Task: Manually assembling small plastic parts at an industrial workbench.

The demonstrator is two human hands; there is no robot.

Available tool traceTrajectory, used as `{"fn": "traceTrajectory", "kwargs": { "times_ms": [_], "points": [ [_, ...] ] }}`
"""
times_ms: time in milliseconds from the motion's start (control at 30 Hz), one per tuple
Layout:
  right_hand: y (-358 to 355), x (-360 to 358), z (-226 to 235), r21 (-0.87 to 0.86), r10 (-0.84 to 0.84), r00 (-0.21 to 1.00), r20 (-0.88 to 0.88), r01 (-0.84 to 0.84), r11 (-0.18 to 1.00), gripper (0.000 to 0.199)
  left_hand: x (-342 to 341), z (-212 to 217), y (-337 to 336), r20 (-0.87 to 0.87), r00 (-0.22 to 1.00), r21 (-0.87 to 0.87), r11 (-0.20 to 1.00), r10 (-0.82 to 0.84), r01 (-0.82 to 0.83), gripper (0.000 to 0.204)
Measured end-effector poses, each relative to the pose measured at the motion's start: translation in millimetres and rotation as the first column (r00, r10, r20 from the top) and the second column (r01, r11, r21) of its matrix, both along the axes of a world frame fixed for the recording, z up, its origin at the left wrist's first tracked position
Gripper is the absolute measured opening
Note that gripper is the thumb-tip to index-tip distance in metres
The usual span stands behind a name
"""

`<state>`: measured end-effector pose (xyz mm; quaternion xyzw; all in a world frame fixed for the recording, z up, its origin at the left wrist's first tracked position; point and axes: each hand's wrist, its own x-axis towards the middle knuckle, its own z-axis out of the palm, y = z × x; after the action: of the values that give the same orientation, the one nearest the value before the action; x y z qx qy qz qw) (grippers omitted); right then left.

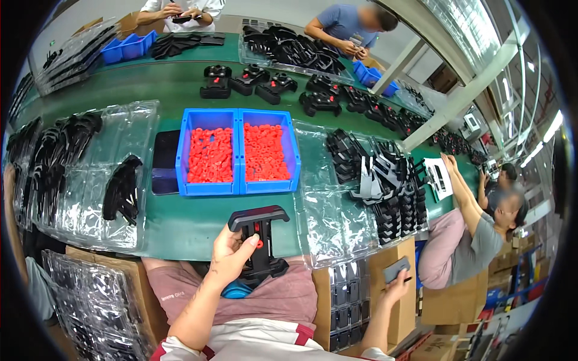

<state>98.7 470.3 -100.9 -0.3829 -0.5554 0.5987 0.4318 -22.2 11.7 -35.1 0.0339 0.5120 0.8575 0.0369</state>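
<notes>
My left hand (229, 253) grips a black clamp-shaped plastic holder (262, 260) over my lap, at the table's near edge. The holder has a wide jaw at each end and small red pieces along its middle; my thumb presses beside a red one. My right hand (395, 289), lower right, is closed on a flat dark-grey rectangular piece (395, 268) above the cardboard box beside me. Beyond my left hand stand two joined blue bins (239, 153) filled with small red plastic parts (209, 156).
Clear plastic trays with black parts (122, 189) lie left; another tray (325, 231) holds stacked black parts (385, 180) right. A carton (340, 301) holds trayed dark pieces. Assembled holders (217, 81) stand farther back. People work across the table and at right (472, 240).
</notes>
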Motion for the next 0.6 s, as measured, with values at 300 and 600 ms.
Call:
{"fn": "traceTrajectory", "kwargs": {
  "times_ms": [300,600],
  "points": [
    [-200,-32,80,0.021,0.726,0.688,-0.023,-0.725,0.688,0.021,63,-24,-1,0.141,0.969,0.039,0.979,-0.202,0.198,0.036],
    [-301,-61,77,0.067,0.989,-0.055,0.141,-0.996,-0.065,0.035,89,-37,-13,0.247,0.967,0.160,0.987,-0.061,0.021,0.030]
  ]
}}
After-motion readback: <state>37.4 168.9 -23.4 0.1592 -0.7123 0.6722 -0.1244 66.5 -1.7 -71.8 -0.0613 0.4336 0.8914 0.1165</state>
